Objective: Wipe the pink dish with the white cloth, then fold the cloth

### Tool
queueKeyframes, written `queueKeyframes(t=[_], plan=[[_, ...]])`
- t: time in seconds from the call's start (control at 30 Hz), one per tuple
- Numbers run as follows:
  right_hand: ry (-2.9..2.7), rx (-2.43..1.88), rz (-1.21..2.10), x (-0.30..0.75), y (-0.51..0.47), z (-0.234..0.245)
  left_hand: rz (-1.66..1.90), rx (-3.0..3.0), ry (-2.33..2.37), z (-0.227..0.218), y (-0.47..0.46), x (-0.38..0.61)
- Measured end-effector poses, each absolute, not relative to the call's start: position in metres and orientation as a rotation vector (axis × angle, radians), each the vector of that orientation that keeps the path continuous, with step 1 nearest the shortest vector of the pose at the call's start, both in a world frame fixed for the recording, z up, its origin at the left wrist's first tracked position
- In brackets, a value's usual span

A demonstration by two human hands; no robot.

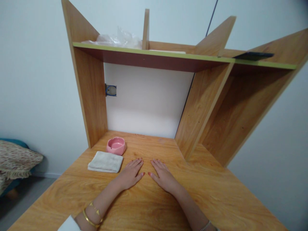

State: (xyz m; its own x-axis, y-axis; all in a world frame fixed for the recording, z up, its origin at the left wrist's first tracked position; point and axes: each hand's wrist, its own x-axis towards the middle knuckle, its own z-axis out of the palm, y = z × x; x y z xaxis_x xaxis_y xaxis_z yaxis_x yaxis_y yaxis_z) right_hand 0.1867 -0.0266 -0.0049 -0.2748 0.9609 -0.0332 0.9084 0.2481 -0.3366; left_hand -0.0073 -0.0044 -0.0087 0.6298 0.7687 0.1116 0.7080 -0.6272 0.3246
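Note:
My left hand [130, 175] lies flat on the wooden desk [144, 205], fingers stretched out and thumb apart. Just to its left is a folded white cloth [106, 162]. Behind the cloth stands a pink ashtray [116, 146] with notches in its rim; nothing shows inside it. My right hand [163, 176] also rests palm down on the desk, fingers stretched out, a small gap from the left one. Neither hand holds anything, and neither touches the cloth or the ashtray.
A wooden shelf unit [154, 55] rises from the desk's back. Clear plastic bags [117, 40] and a dark flat object [255, 56] lie on its upper shelf. An open wall socket box [111, 90] shows at the back. A patterned cushion [16, 160] is at far left.

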Motion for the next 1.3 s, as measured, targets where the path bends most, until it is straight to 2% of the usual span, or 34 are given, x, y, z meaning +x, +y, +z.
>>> queueKeyframes(t=[0.8,0.97,1.1,1.3], plan=[[-2.324,-1.771,0.432,0.187,-0.026,-0.007,0.379,2.599,1.206,-0.009,-0.005,-0.007],[-2.330,-1.771,0.435,0.188,-0.026,-0.007,0.521,2.664,1.204,-0.002,-0.008,-0.005],[-2.340,-1.779,0.446,0.187,-0.026,-0.005,0.651,2.738,1.473,0.018,-0.010,-0.009],[-2.326,-1.770,0.459,0.187,-0.027,-0.003,0.535,2.641,1.914,0.038,-0.008,-0.025]])
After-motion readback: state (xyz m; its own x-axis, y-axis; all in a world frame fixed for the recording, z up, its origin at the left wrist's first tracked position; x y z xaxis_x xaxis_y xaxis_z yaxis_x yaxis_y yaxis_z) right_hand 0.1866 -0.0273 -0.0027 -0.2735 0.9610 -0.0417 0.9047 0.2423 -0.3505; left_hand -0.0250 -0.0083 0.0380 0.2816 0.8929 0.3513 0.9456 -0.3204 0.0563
